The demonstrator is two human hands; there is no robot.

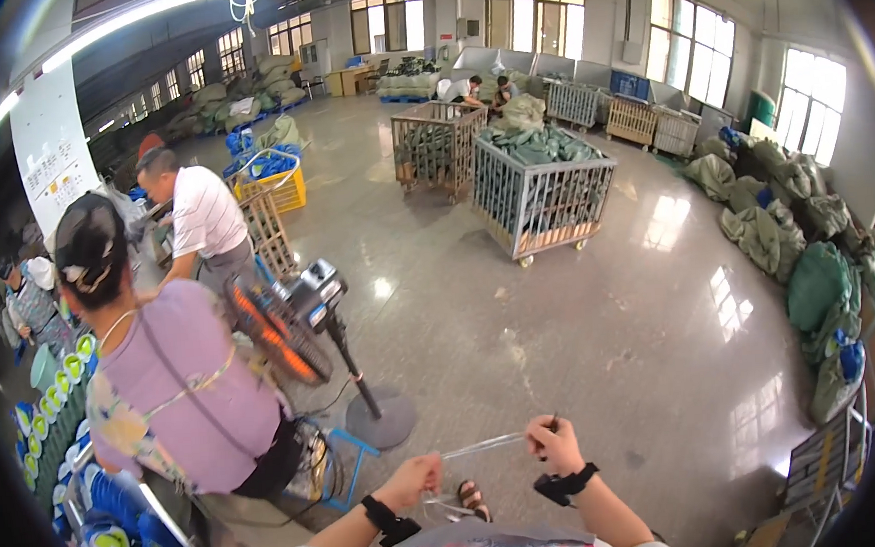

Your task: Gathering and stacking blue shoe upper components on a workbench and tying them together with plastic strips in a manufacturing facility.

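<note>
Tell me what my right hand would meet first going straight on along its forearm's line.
Nothing near: ahead of the right hand the way looks free, over the floor, right of the standing fan, though depth is unclear.

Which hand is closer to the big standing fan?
Left. The left hand is below and just right of the fan; the right hand is farther right, at the other end of the stretched clear strip.
</note>
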